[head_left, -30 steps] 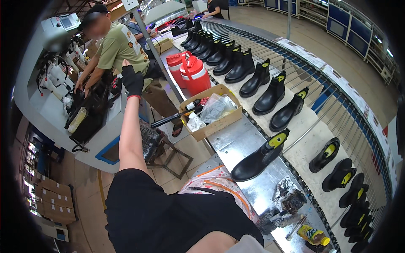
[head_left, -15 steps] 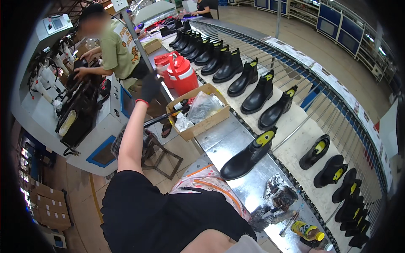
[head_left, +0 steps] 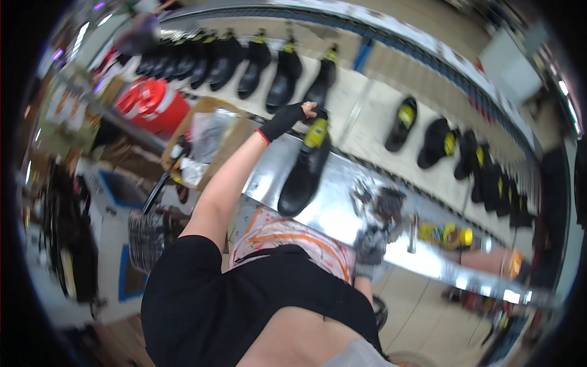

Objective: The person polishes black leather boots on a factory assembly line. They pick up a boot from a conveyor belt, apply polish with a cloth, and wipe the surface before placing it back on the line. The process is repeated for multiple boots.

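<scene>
My left hand [head_left: 284, 122], in a black fingerless glove, pinches the top edge of a black ankle boot [head_left: 301, 177]. This boot has a yellow-green lining and rests on the metal table [head_left: 333, 186], its toe toward me. My right hand [head_left: 370, 246], in a grey glove, is low over the table's near edge, beside a dark crumpled rag or scrap [head_left: 386, 207]. Blur hides the right fingers. Close behind my left hand, another black boot [head_left: 321, 82] stands on the pale conveyor belt [head_left: 361, 116].
More black boots [head_left: 284, 79] line the belt on both sides. To the left are a cardboard box [head_left: 223, 150] of odds and ends and a red jug [head_left: 153, 107]. A yellow-labelled bottle [head_left: 443, 234] and a brush-like tool [head_left: 413, 233] lie right. A person [head_left: 67, 116] stands far left.
My left hand has come down from beside the red jug onto the boot's top. My view has swung to the right. The right glove now shows more clearly beside the table.
</scene>
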Demonstrator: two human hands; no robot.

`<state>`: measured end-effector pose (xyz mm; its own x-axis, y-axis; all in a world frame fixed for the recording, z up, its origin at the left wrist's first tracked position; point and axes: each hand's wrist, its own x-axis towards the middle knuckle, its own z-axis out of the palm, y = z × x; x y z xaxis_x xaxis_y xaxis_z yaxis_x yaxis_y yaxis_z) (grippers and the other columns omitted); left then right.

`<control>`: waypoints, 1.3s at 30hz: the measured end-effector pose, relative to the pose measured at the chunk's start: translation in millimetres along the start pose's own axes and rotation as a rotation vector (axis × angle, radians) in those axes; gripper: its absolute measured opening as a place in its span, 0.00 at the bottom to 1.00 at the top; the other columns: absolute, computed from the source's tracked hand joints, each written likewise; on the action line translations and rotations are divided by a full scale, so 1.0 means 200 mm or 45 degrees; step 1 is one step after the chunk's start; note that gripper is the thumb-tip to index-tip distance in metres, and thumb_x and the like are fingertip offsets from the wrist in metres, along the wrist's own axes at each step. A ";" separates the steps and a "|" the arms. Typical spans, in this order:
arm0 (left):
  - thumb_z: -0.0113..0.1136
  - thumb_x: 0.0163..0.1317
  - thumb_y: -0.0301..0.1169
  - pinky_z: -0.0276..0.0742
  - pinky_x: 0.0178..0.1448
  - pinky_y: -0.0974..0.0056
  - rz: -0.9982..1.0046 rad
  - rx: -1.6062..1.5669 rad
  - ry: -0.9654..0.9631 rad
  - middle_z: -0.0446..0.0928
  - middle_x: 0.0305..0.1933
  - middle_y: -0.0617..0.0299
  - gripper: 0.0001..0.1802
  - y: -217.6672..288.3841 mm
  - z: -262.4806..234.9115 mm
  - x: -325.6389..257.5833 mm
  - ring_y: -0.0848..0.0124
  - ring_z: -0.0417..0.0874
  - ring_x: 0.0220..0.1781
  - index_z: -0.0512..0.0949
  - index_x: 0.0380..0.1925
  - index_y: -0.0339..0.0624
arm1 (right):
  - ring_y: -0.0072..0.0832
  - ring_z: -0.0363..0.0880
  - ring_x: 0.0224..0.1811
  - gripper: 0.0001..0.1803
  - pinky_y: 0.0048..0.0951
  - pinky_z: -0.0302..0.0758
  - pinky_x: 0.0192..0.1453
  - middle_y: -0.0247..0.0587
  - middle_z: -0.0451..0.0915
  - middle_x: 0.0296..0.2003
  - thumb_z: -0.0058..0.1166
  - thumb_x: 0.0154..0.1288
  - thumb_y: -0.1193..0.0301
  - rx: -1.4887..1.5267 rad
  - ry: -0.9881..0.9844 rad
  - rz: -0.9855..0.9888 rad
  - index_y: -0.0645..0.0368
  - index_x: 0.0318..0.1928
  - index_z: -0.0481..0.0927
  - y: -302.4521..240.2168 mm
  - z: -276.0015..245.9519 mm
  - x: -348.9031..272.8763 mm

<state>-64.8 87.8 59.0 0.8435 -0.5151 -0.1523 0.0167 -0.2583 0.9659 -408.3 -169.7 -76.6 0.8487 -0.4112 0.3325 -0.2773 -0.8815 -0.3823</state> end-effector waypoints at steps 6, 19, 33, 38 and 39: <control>0.37 0.61 0.65 0.73 0.46 0.67 -0.089 -0.538 -0.299 0.80 0.40 0.52 0.43 -0.29 0.12 0.25 0.68 0.79 0.40 0.76 0.45 0.29 | 0.47 0.74 0.38 0.13 0.45 0.71 0.42 0.54 0.75 0.36 0.53 0.61 0.64 0.151 -0.037 0.018 0.61 0.40 0.73 0.00 -0.03 0.02; 0.32 0.58 0.70 0.73 0.45 0.62 0.056 -0.600 -0.258 0.74 0.18 0.53 0.45 -0.18 0.21 0.32 0.60 0.77 0.26 0.74 0.16 0.35 | 0.18 0.73 0.20 0.32 0.24 0.73 0.22 0.36 0.76 0.28 0.52 0.62 0.71 1.376 0.048 1.015 0.58 0.65 0.55 -0.25 -0.24 -0.05; 0.22 0.50 0.78 0.50 0.59 0.61 1.347 -0.681 -0.882 0.75 0.23 0.59 0.51 0.19 0.14 -0.07 0.68 0.68 0.34 0.75 0.18 0.39 | 0.23 0.76 0.20 0.34 0.22 0.74 0.20 0.42 0.77 0.33 0.42 0.64 0.78 1.716 0.101 0.999 0.52 0.69 0.47 -0.26 -0.39 0.03; 0.27 0.45 0.80 0.48 0.62 0.56 1.374 -0.628 -1.025 0.74 0.20 0.61 0.50 0.25 0.21 -0.13 0.66 0.68 0.34 0.76 0.15 0.42 | 0.23 0.79 0.25 0.22 0.23 0.78 0.26 0.40 0.79 0.37 0.46 0.64 0.78 1.300 0.462 0.774 0.58 0.59 0.63 -0.22 -0.40 0.05; 0.30 0.44 0.81 0.49 0.62 0.56 1.401 -0.687 -1.091 0.76 0.20 0.61 0.50 0.24 0.24 -0.11 0.66 0.69 0.33 0.77 0.15 0.42 | 0.22 0.79 0.26 0.18 0.23 0.78 0.27 0.39 0.80 0.37 0.47 0.64 0.77 1.209 0.217 0.764 0.59 0.54 0.67 -0.13 -0.39 0.02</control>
<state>-108.0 48.4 98.6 0.0056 -0.6064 0.7951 -0.0490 0.7940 0.6059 -432.0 -167.1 1.3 0.6014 -0.7980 -0.0391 -0.1032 -0.0290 -0.9942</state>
